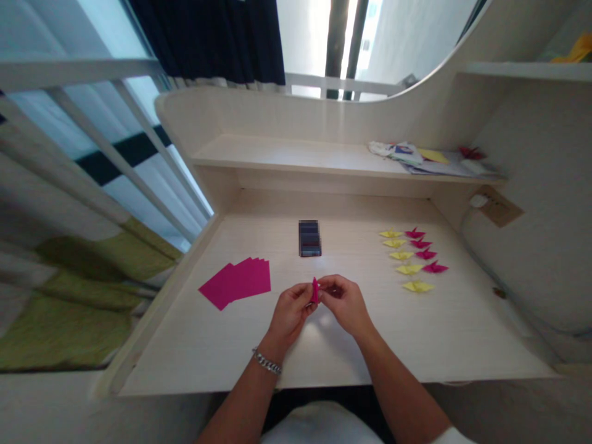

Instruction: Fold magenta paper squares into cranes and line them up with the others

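Note:
A small folded piece of pink paper (315,290) is pinched between both my hands just above the pale desk (222,345). My left hand (289,311), with a metal bracelet on its wrist, grips it from the left with closed fingers. From the right, my right hand (345,302) holds the same piece with its fingers curled. A fanned stack of pink paper sheets (237,282) lies to the left of my hands. To the right lie a row of yellow folded figures (407,259) and a row of pink folded figures (424,250).
A dark phone (309,238) lies flat beyond my hands. The raised shelf (296,157) behind holds papers and a red folded figure (470,152) at its right end. A cable (476,246) runs down the right wall. A railing and green bedding are at left.

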Motion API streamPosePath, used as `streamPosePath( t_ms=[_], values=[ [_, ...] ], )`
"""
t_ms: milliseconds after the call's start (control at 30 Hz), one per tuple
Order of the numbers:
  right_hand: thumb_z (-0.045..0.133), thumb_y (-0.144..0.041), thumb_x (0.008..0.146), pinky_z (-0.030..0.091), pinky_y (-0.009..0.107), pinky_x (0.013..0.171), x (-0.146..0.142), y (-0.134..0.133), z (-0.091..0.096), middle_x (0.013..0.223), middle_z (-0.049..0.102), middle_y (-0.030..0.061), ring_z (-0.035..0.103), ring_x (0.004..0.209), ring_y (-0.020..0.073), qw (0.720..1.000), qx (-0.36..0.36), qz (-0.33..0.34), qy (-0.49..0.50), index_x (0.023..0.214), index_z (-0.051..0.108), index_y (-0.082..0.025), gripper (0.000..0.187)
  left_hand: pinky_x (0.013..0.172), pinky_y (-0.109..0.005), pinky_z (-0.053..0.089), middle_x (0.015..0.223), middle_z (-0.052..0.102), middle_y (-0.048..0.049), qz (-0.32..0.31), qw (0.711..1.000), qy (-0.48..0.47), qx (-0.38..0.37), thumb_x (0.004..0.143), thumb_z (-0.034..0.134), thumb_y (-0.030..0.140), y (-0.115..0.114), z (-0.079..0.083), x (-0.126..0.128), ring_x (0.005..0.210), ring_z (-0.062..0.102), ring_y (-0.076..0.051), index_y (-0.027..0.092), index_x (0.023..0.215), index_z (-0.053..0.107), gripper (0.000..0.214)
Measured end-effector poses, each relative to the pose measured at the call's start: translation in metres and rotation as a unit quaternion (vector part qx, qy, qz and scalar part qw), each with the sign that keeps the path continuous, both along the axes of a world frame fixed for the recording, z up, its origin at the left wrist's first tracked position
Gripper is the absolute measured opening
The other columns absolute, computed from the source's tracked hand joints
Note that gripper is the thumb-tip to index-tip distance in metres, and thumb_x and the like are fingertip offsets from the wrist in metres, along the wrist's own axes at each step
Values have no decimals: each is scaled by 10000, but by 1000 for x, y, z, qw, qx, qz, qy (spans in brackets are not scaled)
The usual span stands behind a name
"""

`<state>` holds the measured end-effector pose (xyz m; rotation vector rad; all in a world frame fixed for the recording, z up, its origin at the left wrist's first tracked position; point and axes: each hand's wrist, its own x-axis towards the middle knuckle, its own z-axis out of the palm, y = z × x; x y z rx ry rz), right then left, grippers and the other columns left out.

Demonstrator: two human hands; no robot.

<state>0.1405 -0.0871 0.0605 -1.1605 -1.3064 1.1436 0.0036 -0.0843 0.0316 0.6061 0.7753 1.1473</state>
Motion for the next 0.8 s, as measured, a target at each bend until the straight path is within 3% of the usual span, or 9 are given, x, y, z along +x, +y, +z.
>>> streamPosePath(
  t_ms=[167, 400, 800],
  values=[
    [677, -218, 735, 508, 278, 650, -1, -3, 4, 800, 677, 34, 626, 707, 160, 997, 38, -38, -54, 878, 691, -188, 147, 642, -218, 446, 774, 653, -51, -11, 1000, 24, 3, 712, 746, 284, 0, 0, -1, 683, 564, -102, 121, 848, 705, 216],
    [674, -182, 744, 483, 259, 625, 2, -1, 8, 789, 657, 22, 604, 677, 141, 989, 88, -35, -111, 847, 715, -215, 116, 593, -206, 415, 695, 617, -28, -27, 997, 60, 27, 726, 729, 301, -1, 4, -4, 626, 528, -88, 114, 802, 690, 206],
    [700, -214, 727, 498, 287, 650, 7, 3, 6, 765, 699, 23, 628, 675, 166, 990, 40, -15, -131, 804, 729, -220, 82, 581, -214, 406, 673, 597, -29, -49, 991, 122, 27, 728, 716, 357, 0, 7, -8, 611, 511, -90, 113, 764, 680, 250]
  ],
)
